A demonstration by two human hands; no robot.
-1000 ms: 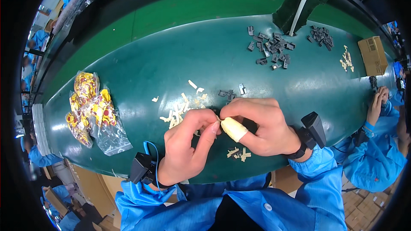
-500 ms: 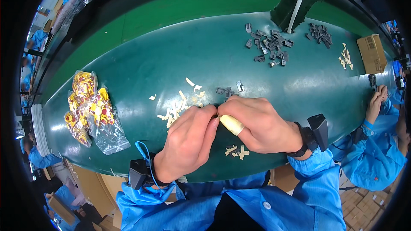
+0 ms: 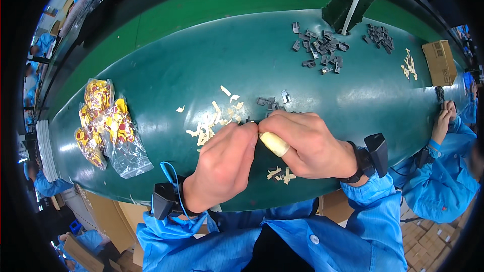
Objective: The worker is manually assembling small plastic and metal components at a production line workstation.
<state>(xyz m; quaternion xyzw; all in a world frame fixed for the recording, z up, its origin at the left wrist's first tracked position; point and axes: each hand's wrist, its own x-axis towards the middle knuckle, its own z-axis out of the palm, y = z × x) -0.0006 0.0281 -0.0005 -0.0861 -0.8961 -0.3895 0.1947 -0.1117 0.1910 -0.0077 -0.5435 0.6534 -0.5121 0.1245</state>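
My left hand [image 3: 223,167] and my right hand [image 3: 315,147] meet over the middle of the table, fingertips pinched and touching. A sliver of a small dark grey part [image 3: 248,121] shows above my left fingertips; the rest is covered. What my right fingers pinch is hidden. A cream finger cot [image 3: 275,145] sheathes my right thumb. Just beyond the hands lie several dark grey plastic parts [image 3: 267,103], one with a shiny face. Cream plastic strips [image 3: 205,132] are scattered by my left hand, and a few cream pieces [image 3: 287,176] lie below my right hand.
Clear bags of yellow-and-red pieces [image 3: 119,126] lie on the green table [image 3: 176,65] at left. Grey parts [image 3: 322,48] are heaped at the far right, near a dark post [image 3: 348,0]. A cardboard box [image 3: 439,63] stands beside a co-worker's hands [image 3: 443,121].
Both hands stay pinched together in nearly the same place. A bit of the dark part now shows above the left fingertips. The view has shifted slightly.
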